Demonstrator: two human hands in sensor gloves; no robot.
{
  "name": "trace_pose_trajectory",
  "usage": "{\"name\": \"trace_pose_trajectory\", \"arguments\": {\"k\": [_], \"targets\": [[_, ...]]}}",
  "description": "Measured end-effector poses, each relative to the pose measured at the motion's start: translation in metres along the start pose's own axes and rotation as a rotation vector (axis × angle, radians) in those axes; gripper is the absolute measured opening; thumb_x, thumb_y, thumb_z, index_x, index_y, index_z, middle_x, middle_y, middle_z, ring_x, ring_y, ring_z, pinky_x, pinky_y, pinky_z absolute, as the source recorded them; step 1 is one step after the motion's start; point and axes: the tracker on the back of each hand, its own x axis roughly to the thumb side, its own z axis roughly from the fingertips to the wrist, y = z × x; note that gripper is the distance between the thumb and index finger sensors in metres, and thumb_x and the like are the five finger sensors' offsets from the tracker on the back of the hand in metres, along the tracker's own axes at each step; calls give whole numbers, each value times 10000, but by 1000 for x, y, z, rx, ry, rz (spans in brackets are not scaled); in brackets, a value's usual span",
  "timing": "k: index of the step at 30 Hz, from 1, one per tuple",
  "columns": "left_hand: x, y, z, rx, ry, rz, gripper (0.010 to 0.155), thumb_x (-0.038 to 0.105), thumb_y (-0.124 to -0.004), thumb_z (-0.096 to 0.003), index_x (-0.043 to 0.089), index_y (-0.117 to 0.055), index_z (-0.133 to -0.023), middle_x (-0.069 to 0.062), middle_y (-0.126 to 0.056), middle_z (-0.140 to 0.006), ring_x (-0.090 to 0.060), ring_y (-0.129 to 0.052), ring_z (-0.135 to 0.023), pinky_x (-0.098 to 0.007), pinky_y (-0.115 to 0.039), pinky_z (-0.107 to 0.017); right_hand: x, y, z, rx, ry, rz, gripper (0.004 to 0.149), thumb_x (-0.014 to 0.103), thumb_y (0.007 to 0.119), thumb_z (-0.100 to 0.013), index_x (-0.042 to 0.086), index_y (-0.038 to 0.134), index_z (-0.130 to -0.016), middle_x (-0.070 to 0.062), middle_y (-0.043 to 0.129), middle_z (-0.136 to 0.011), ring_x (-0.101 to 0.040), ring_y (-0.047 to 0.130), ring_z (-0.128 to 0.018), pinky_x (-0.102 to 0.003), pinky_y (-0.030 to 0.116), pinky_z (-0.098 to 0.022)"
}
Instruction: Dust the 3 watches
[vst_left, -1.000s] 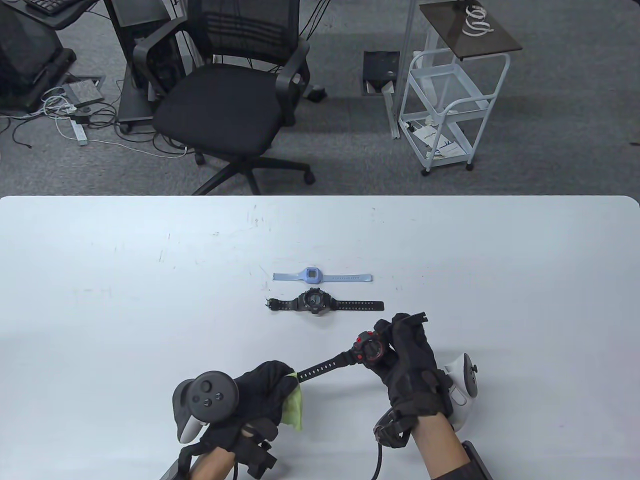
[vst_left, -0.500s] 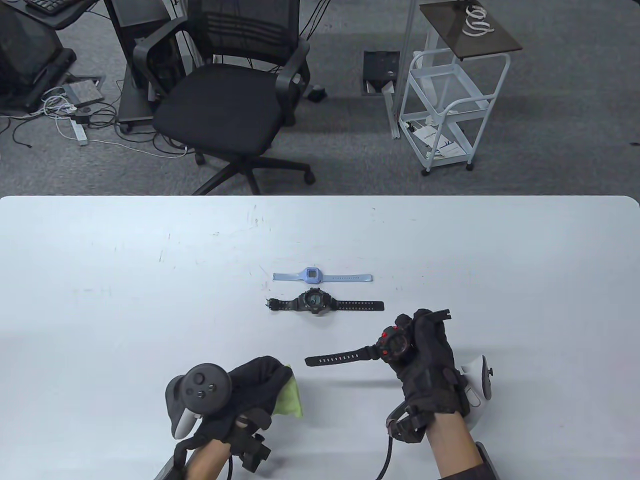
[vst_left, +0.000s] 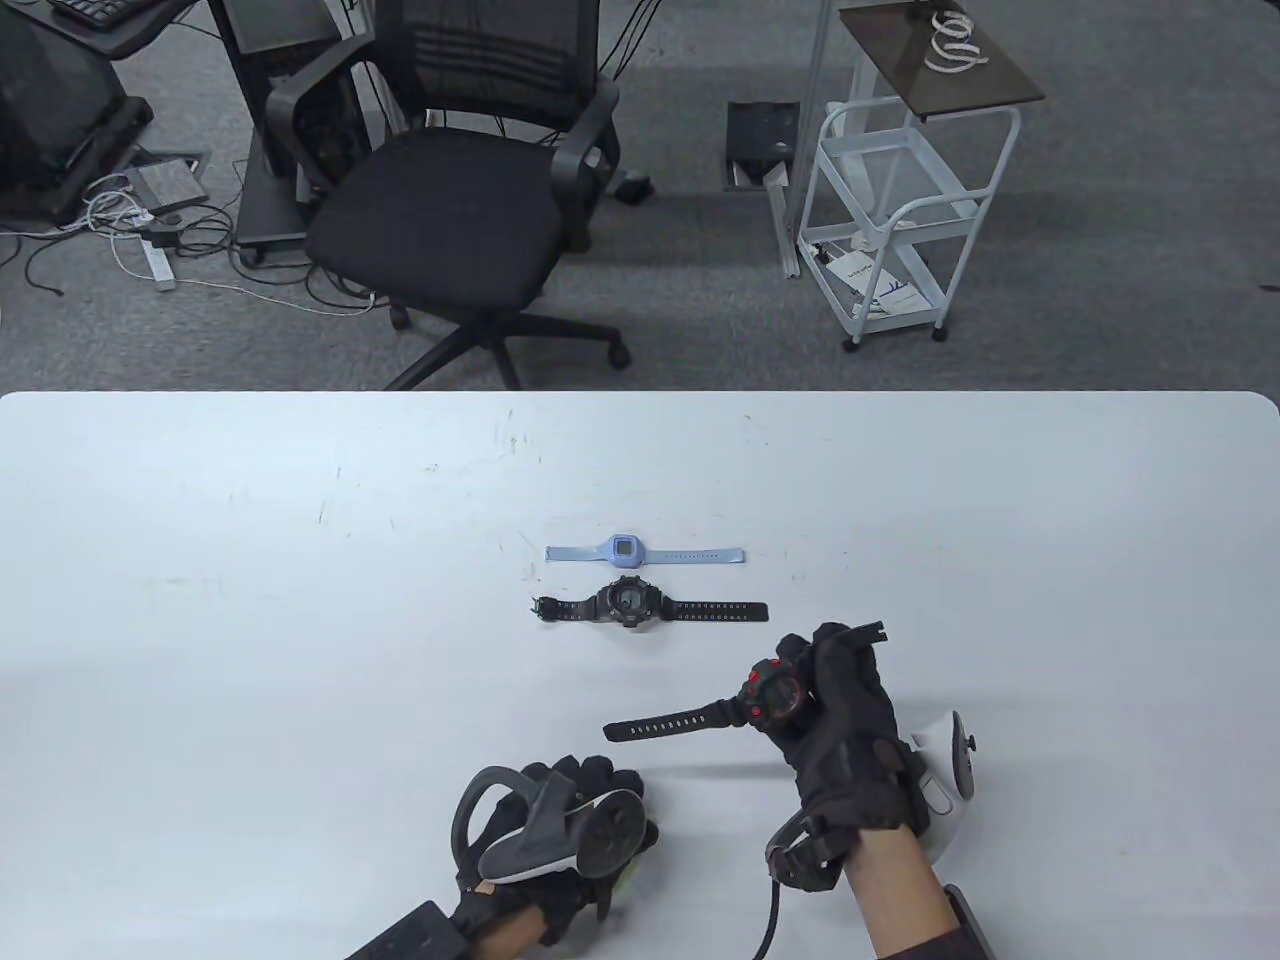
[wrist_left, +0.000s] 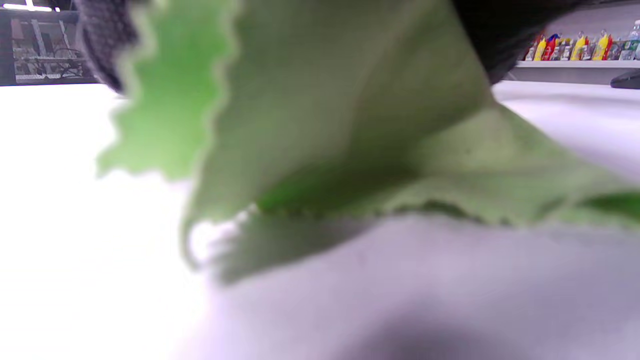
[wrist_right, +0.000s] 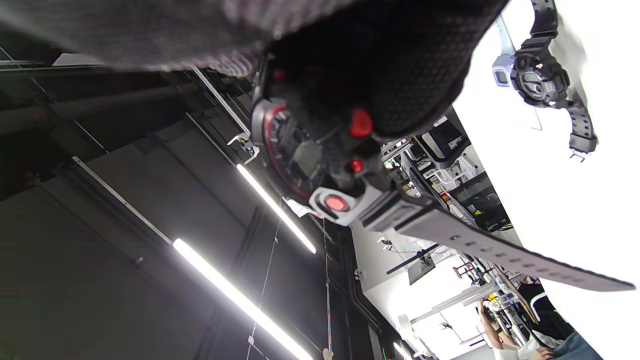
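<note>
So right now my right hand (vst_left: 850, 740) has the red and black watch (vst_left: 775, 692) pinched by the case, fingers curled round it, lifted off the table (vst_left: 200, 600) toward the near edge, a bit right of the middle. I'm holding it by the case so the long strap (vst_left: 675, 722) sticks out free to my left, where the cloth can get at it.

My left hand (vst_left: 560, 830) is down low by the near edge with the green cloth (wrist_left: 320, 150) bunched under it. The wrist cam shows the cloth hanging from my fingers and touching the tabletop, so I've got a grip on it. It's apart from the strap at this moment, so no wiping going on.

The black watch (vst_left: 628, 603) and the light blue watch (vst_left: 625, 550) lie flat, straps stretched out, side by side around the table's middle, blue one farther from me. My guess is that keeps them out of the way of the wiping.
</note>
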Motion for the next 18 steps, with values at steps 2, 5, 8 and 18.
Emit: {"name": "trace_pose_trajectory", "arguments": {"k": [2, 5, 8, 18], "targets": [[-4, 11, 5, 85, -18, 97, 809, 638, -776, -479, 135, -642, -1099, -153, -791, -1011, -399, -878, -817, -690, -685, -627, 0, 1, 0, 2, -3, -7, 440, 458, 655, -689, 321, 492, -1074, 34, 734, -1027, -162, 955, -831, -389, 862, -579], [-5, 28, 11, 245, -77, 284, 817, 623, -754, -489, 114, -621, -1114, -156, -803, -1022, -408, -865, -849, -704, -674, -628, -4, 5, 1, 5, 2, -8, 441, 456, 649, -690, 321, 481, -1075, 31, 721, -1034, -158, 952, -838, -388, 861, -587], [-8, 34, 9, 298, -53, 530, 830, 621, -741, -497, 92, -596, -1121, -162, -807, -1028, -408, -881, -845, -699, -689, -620, -10, 9, 2, 9, 13, -22, 444, 449, 642, -693, 315, 464, -1077, 22, 703, -1043, -148, 949, -845, -383, 864, -599], [-42, 30, 5, 509, -32, 1412, 586, 487, -843, -516, 228, -770, -1036, -81, -833, -1047, -396, -905, -864, -691, -699, -635, -33, 22, 5, 27, 91, 24, 443, 443, 628, -704, 303, 432, -1075, -11, 609, -1100, -214, 859, -941, -410, 822, -690]]}}
